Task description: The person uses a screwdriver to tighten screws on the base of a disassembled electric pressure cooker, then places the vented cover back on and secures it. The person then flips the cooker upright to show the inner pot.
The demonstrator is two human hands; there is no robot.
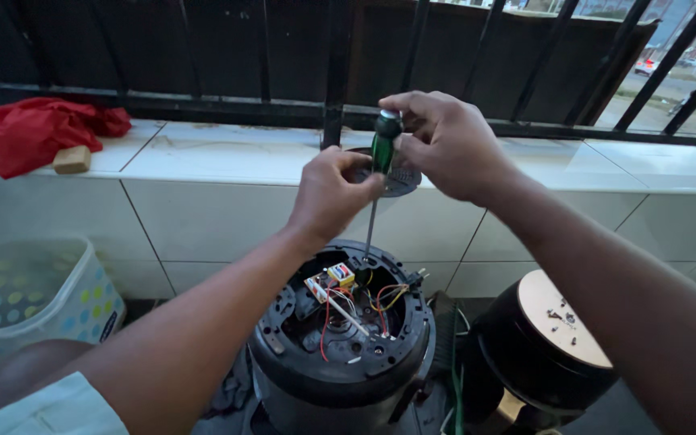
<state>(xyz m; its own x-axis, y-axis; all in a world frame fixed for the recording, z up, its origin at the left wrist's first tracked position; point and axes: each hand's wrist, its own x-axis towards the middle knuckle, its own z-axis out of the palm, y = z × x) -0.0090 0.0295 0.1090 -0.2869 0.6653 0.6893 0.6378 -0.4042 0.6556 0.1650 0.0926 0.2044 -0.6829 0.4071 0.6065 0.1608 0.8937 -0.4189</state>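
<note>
Both hands meet on a green-handled screwdriver (383,145) held upright over an opened black appliance (340,338). The right hand (445,145) sits on top, its fingers (400,103) curled closed around the dark cap of the handle, while the left hand (332,193) comes in from below and the left, its fingers (364,184) pinched shut against the lower part of the handle where the metal shaft begins. The long axis of the tool runs almost straight down, leaning slightly to the left, and the thin shaft (370,229) reaches into the back edge of the appliance's open underside; the tip itself is too small to make out. So the work point lies directly below the fingers, and the left hand is the nearer of the two to it. Inside the opening lie red and yellow wires (340,310) and a small circuit board (328,282). To the right stands a round black part with a pale top holding a few loose screws (561,316). A red cloth (42,129) rests on the tiled ledge (219,149), and a spotted plastic basket (30,294) sits at the left.
</note>
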